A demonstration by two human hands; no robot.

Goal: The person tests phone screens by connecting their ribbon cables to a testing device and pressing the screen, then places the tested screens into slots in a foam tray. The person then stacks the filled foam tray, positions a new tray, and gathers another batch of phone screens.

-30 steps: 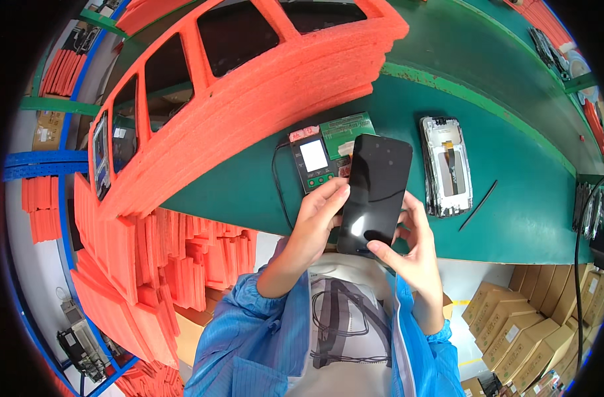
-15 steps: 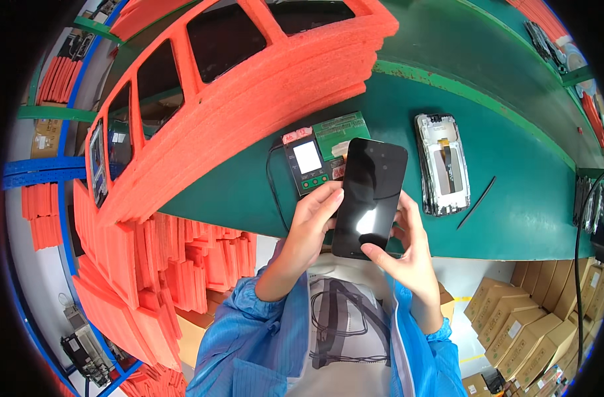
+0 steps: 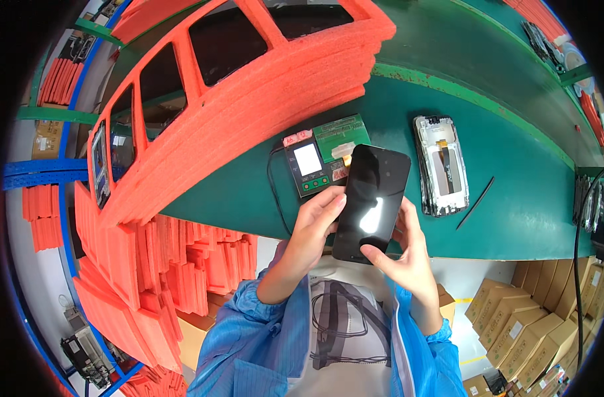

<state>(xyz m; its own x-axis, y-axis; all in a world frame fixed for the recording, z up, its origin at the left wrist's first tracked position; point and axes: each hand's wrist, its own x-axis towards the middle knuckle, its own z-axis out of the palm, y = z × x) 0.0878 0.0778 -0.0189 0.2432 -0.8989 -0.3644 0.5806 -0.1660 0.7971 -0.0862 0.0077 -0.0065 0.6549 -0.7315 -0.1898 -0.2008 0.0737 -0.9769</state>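
Observation:
Between my two hands is a black phone screen, glossy side up, with a bright reflection in its lower half. My left hand grips its left edge with the thumb on the border. Around the lower right edge, my right hand has its thumb on the front near the bottom corner and its fingers behind. Just past the screen's upper left lies a small tester with a lit white display, joined to a green circuit board. Whether a cable links the board to the screen is hidden.
A stack of red foam trays holding dark screens fills the left of the green bench. To the right lie stacked phone frames and a thin black stick. Cardboard boxes stand on the floor at lower right.
The screen has shifted slightly down and right in the view, and its reflection has grown and moved up. Both hands keep their hold.

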